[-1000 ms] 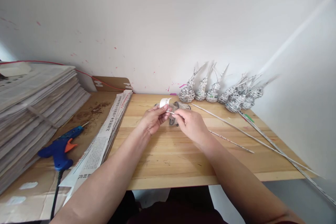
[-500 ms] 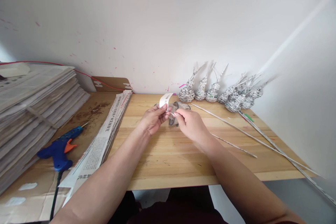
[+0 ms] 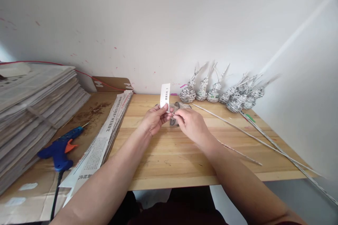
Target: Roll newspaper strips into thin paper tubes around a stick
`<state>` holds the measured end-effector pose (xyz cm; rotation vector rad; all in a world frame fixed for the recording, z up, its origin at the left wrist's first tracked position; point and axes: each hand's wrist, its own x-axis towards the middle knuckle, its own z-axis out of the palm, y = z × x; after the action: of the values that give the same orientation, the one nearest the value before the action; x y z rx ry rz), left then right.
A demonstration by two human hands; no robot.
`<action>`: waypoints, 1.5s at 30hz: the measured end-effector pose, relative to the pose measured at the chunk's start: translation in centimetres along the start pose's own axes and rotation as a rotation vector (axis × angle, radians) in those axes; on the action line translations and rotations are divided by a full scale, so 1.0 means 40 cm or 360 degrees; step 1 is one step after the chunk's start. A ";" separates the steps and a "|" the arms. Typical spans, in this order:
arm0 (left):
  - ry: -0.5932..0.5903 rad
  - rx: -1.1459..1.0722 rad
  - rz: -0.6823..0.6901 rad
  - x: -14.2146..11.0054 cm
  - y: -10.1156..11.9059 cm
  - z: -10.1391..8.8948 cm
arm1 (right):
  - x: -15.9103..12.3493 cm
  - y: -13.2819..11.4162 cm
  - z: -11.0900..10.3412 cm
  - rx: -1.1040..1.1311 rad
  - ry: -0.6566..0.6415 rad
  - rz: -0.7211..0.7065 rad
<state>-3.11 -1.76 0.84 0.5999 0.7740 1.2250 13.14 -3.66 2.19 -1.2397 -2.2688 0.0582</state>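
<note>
Between the thumb and fingers of my left hand (image 3: pixel 156 117), closed, is a newspaper strip (image 3: pixel 165 93) with printed characters, its free end standing up above the thumb. My right hand (image 3: pixel 191 121) is closed in a pinch beside it, on the thin rolled end at the strip's base. A thin rolled paper stick (image 3: pixel 241 154) comes out from behind my right forearm and slants toward the table's front edge; its middle is hidden by the hand. Behind and under both hands lies a crumpled grey-brown cloth (image 3: pixel 174 122), partly covered.
Several woven paper gourd shapes (image 3: pixel 187 95) stand along the wall at right. Long paper sticks (image 3: pixel 237 123) cross the wooden table (image 3: pixel 169 168) and overhang its right edge. At left are newspaper strips (image 3: pixel 105 130), a blue glue gun (image 3: pixel 59 153) and a tall newspaper stack (image 3: pixel 34 105).
The strip's free end has straightened from a rightward curl to upright, its print turning into view. The thin paper stick has shifted slightly right and nearer to me. My hands have hardly moved.
</note>
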 end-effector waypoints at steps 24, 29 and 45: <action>0.0029 -0.0007 -0.0002 -0.001 0.007 -0.003 | 0.001 0.002 0.002 0.0091 -0.0220 0.0147; 0.0033 -0.0004 -0.0018 0.000 0.003 -0.001 | -0.002 0.003 -0.004 0.0386 -0.0335 0.0247; 0.0070 -0.0012 -0.0038 0.001 0.007 -0.002 | -0.002 0.014 -0.006 0.0387 -0.0372 0.0227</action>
<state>-3.36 -1.67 1.00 0.5577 0.8107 1.2219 13.74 -3.46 2.19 -1.3164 -2.2778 0.5413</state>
